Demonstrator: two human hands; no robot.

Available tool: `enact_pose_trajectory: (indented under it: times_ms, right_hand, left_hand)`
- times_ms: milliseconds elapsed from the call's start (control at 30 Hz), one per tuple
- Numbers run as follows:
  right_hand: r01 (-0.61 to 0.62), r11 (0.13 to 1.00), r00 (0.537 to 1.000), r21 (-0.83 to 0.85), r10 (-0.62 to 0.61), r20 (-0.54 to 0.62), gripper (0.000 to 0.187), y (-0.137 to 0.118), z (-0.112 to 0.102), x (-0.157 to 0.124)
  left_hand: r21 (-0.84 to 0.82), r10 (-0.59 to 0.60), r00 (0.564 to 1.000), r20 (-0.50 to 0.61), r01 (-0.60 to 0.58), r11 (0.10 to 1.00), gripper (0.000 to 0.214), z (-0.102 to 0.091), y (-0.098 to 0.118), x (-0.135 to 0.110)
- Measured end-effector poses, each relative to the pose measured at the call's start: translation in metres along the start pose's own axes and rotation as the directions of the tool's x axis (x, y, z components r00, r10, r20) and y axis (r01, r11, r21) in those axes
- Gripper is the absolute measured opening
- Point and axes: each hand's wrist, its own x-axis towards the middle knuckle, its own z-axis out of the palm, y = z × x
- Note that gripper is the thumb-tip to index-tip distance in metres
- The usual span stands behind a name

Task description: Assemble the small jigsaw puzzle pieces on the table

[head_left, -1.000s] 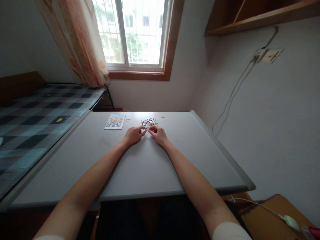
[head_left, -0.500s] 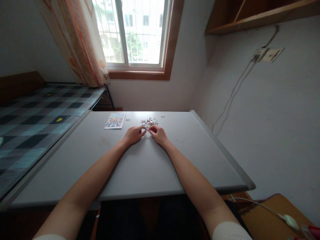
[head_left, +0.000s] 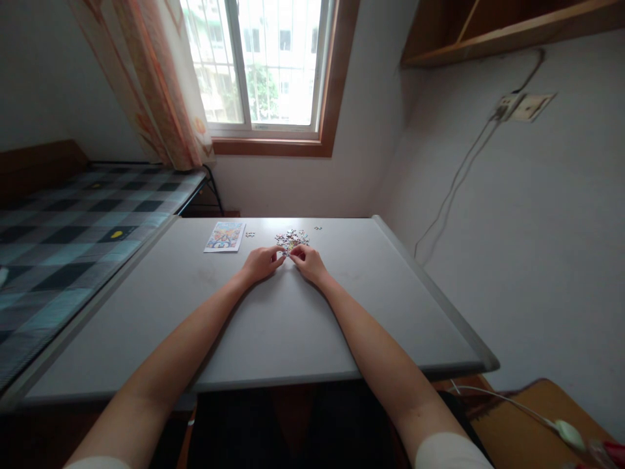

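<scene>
A: What lets daylight in for you?
B: You have a bright sliding window (head_left: 288, 78) in a brown wooden frame (head_left: 338, 71) at top centre, beside an orange-and-cream patterned curtain (head_left: 153, 85) at upper left.
A: And the furniture around you?
B: A blue, grey and black checked bed (head_left: 97, 215) at left, a white, grey-edged table (head_left: 273, 339) across the middle, an open brown wooden shelf (head_left: 512, 40) on your pale wall (head_left: 537, 228) at upper right.
</scene>
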Motion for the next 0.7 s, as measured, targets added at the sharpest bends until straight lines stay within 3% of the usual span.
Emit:
enact_pose_trajectory:
  times_ms: [700]
  right_hand:
    - [0.016, 1.0, 1.0, -0.008, -0.016, 0.011, 0.003, -0.0019, -0.0015, -0.0012]
  left_hand:
    - [-0.014, -0.002, 1.0, -0.012, 0.002, 1.0, 0.034, 0.0002, 0.0012, -0.0002]
